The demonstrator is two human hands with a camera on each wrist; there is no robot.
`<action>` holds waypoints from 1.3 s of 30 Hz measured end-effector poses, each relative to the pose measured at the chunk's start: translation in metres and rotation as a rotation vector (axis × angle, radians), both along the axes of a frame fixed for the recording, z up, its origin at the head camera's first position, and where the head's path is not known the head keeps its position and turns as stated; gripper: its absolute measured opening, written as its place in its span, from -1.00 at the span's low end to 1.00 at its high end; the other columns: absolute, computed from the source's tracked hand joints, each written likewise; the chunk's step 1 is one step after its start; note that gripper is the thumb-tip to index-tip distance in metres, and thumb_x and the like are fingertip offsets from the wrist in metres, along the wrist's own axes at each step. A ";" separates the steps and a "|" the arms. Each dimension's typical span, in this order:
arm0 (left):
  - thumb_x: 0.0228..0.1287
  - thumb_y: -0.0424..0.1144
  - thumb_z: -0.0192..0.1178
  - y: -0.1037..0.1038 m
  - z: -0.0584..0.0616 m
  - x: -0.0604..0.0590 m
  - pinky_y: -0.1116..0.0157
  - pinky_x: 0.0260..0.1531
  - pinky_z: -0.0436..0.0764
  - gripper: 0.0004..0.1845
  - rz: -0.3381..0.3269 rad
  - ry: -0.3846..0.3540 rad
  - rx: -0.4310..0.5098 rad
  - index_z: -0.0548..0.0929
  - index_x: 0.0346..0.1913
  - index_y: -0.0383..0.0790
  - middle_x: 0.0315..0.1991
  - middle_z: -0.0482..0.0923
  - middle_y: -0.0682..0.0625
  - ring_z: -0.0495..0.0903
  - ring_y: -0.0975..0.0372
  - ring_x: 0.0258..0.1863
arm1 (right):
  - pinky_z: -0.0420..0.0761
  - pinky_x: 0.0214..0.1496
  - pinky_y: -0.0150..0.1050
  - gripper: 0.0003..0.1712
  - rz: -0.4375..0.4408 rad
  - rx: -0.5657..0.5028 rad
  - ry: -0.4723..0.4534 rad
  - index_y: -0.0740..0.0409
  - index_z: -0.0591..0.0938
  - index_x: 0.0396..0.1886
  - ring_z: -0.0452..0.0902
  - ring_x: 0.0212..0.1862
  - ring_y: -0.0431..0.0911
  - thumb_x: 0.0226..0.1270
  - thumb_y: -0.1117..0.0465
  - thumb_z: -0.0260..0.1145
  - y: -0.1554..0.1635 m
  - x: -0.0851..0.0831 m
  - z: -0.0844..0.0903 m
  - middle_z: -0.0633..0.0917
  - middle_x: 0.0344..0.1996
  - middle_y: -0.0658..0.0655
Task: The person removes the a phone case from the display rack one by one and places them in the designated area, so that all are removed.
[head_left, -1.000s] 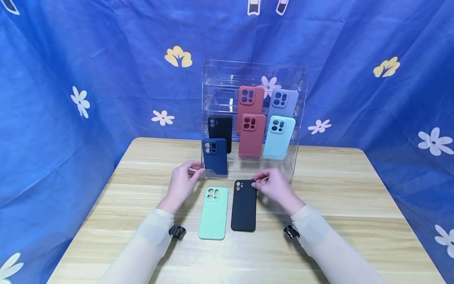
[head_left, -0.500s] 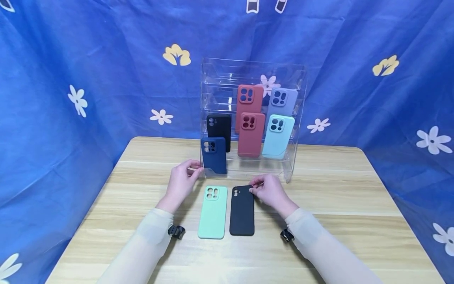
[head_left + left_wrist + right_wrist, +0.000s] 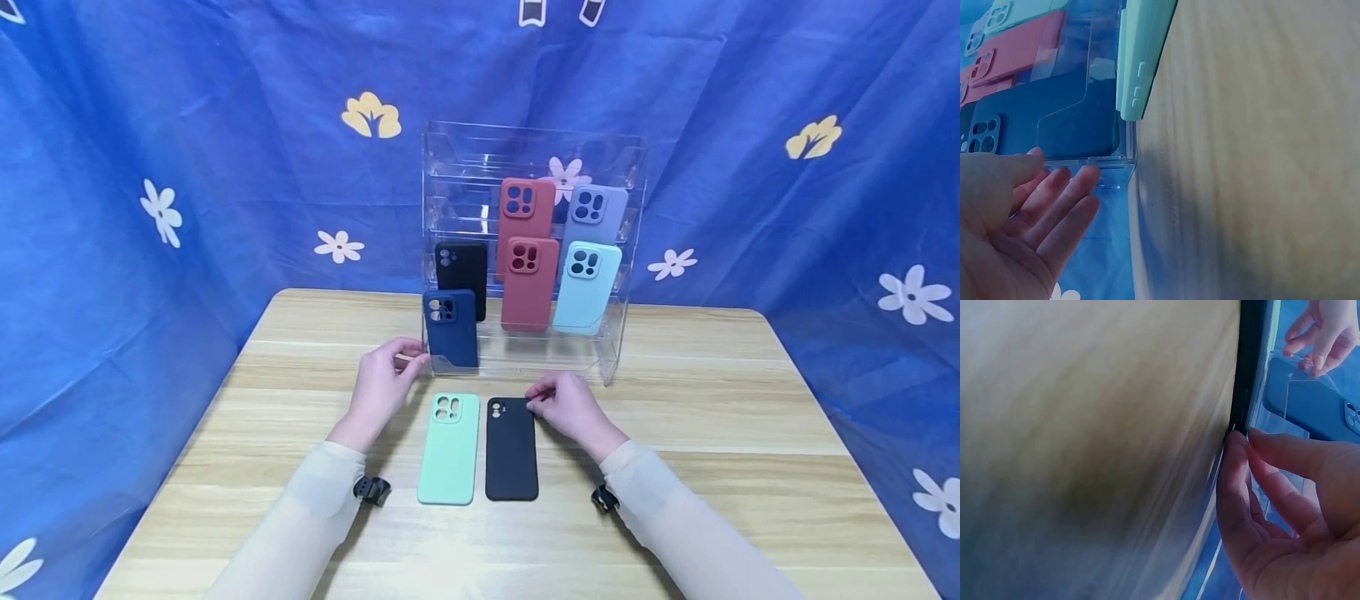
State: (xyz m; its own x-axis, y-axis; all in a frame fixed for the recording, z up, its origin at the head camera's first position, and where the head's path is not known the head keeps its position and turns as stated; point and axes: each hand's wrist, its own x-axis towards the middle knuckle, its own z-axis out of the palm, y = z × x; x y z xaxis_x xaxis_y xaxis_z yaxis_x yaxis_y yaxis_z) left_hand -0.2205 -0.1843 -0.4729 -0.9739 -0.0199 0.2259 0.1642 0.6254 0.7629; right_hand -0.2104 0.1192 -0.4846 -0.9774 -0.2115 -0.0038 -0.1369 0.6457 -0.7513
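Note:
My right hand (image 3: 572, 408) pinches the upper right corner of a black phone case (image 3: 512, 450) between thumb and fingers. That case lies close over the table, camera cutouts at its far end. Just left of it is a mint green phone case (image 3: 448, 450), lying on the table. My left hand (image 3: 381, 383) is at the lower left side of a clear acrylic display rack (image 3: 536, 354). In the left wrist view its fingers (image 3: 1063, 234) are loosely extended, with the tips right at the rack's edge. A dark blue phone case (image 3: 453, 333) stands in the rack beside them.
Also standing in the rack are another black case (image 3: 467, 267), two dusty red cases, the front one (image 3: 529, 287) lower, a lavender case (image 3: 600, 208) and a light blue case (image 3: 588, 292). A blue patterned curtain (image 3: 225, 125) surrounds the wooden table (image 3: 712, 375).
My right hand has drawn the black case slightly toward me, so it lies beside the mint one. The left hand stays at the rack's side.

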 end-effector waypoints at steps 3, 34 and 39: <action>0.44 -0.21 0.32 0.000 0.001 0.000 0.07 -0.09 0.83 -0.75 0.001 0.003 0.000 0.70 0.05 -0.27 -0.08 0.76 -0.19 0.81 0.01 -0.21 | 0.71 -0.27 -0.35 -0.91 0.002 0.003 0.012 0.16 0.82 -0.33 0.66 -0.42 -0.25 0.17 0.38 0.53 0.000 0.000 0.000 0.80 -0.46 0.02; 0.43 -0.19 0.33 0.000 0.000 0.000 0.10 -0.09 0.83 -0.73 0.001 -0.013 0.006 0.70 0.06 -0.26 -0.07 0.76 -0.16 0.81 0.03 -0.21 | 0.79 -0.08 -0.28 -0.74 0.078 -0.048 0.323 0.16 0.77 -0.02 0.71 -0.22 -0.14 0.31 0.27 0.50 -0.054 -0.030 0.083 0.78 -0.14 0.11; 0.43 -0.19 0.32 0.000 0.001 0.000 0.10 -0.09 0.83 -0.74 0.006 -0.010 0.006 0.71 0.06 -0.25 -0.08 0.76 -0.16 0.81 0.03 -0.21 | 0.79 0.07 -0.23 -0.69 0.060 -0.059 0.369 0.04 0.74 0.08 0.75 -0.10 -0.10 0.36 0.23 0.48 -0.069 -0.035 0.094 0.74 -0.02 0.06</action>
State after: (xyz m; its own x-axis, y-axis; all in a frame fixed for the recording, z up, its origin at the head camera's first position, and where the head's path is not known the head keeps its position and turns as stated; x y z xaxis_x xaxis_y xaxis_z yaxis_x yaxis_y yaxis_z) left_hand -0.2201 -0.1840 -0.4722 -0.9760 -0.0269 0.2160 0.1529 0.6216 0.7683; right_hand -0.2457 0.0503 -0.3904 -0.8965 -0.2580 0.3602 -0.4417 0.5853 -0.6800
